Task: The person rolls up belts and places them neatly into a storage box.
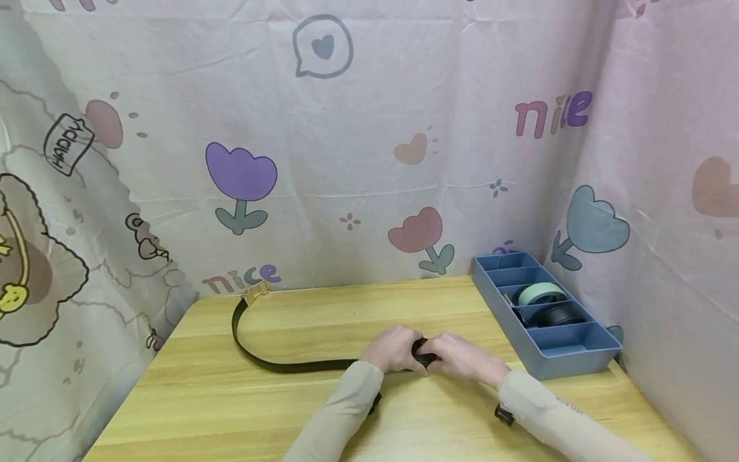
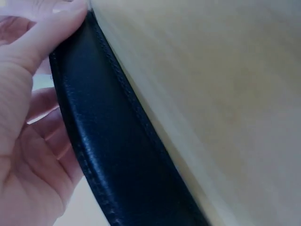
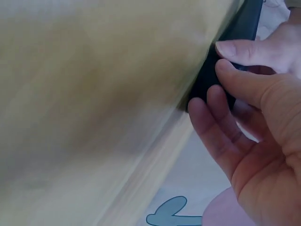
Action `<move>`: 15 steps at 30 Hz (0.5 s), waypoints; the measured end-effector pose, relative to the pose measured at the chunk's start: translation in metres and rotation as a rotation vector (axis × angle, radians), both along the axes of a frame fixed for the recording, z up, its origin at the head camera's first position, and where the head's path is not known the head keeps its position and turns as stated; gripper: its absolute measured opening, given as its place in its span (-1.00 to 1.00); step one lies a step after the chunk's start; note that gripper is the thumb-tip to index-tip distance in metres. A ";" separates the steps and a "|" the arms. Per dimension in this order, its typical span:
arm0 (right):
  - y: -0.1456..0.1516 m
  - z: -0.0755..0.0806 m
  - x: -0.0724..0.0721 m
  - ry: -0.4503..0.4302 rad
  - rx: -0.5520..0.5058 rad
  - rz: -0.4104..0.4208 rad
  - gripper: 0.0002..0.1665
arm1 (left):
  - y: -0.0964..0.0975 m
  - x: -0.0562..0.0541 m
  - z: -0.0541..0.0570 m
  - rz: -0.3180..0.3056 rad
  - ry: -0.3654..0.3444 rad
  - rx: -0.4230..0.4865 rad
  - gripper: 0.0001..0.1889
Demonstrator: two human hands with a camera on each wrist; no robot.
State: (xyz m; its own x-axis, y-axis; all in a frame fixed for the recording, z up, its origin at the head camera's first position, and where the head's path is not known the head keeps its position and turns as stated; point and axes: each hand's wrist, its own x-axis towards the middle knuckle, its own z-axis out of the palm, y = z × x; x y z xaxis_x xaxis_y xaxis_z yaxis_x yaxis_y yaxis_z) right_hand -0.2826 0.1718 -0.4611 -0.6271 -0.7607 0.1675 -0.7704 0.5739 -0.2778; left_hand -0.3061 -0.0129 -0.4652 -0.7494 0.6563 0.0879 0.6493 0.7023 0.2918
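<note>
A black leather belt (image 1: 300, 367) lies in a curve on the wooden table, its gold-coloured buckle (image 1: 256, 292) at the far left edge. Its other end is wound into a small coil (image 1: 424, 350) between the two hands. My left hand (image 1: 394, 350) holds the coil's left side; in the left wrist view, thumb and fingers lie on either side of the stitched strap (image 2: 108, 117). From the right, my right hand (image 1: 464, 358) grips the coil with curled fingers, and the right wrist view shows its fingertips on the black leather (image 3: 207, 77). The hands partly cover the coil.
At the table's right side stands a blue divided tray (image 1: 577, 366). Its compartments hold a pale green roll (image 1: 539, 293), a black coiled item (image 1: 557, 316) and some small things hard to make out. Printed curtains (image 1: 346, 128) hang behind the table and at both sides.
</note>
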 end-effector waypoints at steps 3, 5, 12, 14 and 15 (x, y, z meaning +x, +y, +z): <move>-0.001 -0.001 0.001 0.006 -0.006 -0.022 -0.82 | 0.000 0.002 0.001 0.001 0.024 -0.011 -0.59; -0.001 -0.002 -0.001 0.017 -0.002 -0.022 -0.81 | -0.001 0.002 0.002 -0.015 0.009 -0.019 -0.59; 0.002 0.001 -0.006 0.008 0.020 0.016 -0.74 | -0.008 -0.001 0.005 -0.071 -0.141 -0.020 -0.50; 0.003 0.002 -0.006 0.001 0.027 0.014 -0.76 | -0.007 -0.001 0.006 -0.057 -0.136 -0.017 -0.51; 0.002 0.002 -0.005 -0.003 0.029 0.014 -0.78 | -0.007 -0.001 0.006 -0.048 -0.121 -0.016 -0.52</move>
State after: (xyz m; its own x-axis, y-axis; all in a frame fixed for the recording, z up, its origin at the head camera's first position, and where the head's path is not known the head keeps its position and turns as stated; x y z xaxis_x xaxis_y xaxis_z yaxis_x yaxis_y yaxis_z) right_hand -0.2879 0.1742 -0.4595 -0.6167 -0.7740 0.1435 -0.7777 0.5708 -0.2633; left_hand -0.3068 -0.0195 -0.4588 -0.7219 0.6919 -0.0123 0.6426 0.6768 0.3593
